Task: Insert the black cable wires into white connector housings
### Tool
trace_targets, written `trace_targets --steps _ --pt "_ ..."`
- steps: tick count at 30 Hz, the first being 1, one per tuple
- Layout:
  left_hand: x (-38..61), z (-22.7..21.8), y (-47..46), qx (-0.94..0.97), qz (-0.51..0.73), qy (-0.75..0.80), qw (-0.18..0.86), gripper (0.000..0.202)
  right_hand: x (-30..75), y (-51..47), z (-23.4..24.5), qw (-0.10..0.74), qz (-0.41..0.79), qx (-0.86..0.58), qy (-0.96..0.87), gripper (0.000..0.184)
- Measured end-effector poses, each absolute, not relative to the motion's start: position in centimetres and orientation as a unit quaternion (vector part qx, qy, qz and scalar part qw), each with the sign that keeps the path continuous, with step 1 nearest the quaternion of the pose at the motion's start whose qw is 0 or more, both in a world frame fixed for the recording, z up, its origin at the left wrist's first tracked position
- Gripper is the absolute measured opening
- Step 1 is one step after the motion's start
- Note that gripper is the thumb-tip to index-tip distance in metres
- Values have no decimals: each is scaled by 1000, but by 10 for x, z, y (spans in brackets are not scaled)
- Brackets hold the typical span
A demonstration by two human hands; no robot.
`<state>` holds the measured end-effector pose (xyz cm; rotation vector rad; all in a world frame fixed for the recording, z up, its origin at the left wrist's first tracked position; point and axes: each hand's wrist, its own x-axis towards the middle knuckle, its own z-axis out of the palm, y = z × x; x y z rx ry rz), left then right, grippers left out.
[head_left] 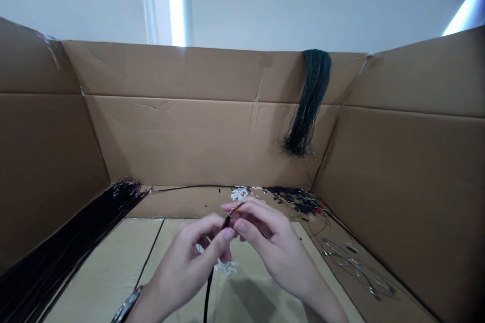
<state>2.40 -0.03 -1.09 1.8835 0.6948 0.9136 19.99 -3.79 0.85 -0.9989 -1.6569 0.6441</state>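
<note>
My left hand [193, 257] and my right hand [265, 242] meet at the middle of the view, both pinched on the end of a thin black cable [207, 292]. The cable runs down from my fingers to the bottom edge. Its tip [237, 208] shows a bit of orange or red between my right fingertips. A small pile of white parts [226, 265] lies on the table just under my hands. A watch [127, 305] sits on my left wrist.
Cardboard walls [182, 136] enclose the work area on three sides. A thick bundle of black cables [64, 247] lies along the left. Dark green wires [308, 106] hang over the back wall. Small black pieces [293, 197], white pieces [238, 193] and wire loops [356, 267] lie at right.
</note>
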Motion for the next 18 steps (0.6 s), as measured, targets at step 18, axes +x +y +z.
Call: trace_targets --steps 18 --pt "35 -14 -8 774 299 241 503 42 192 -26 -9 664 279 -357 -594 17"
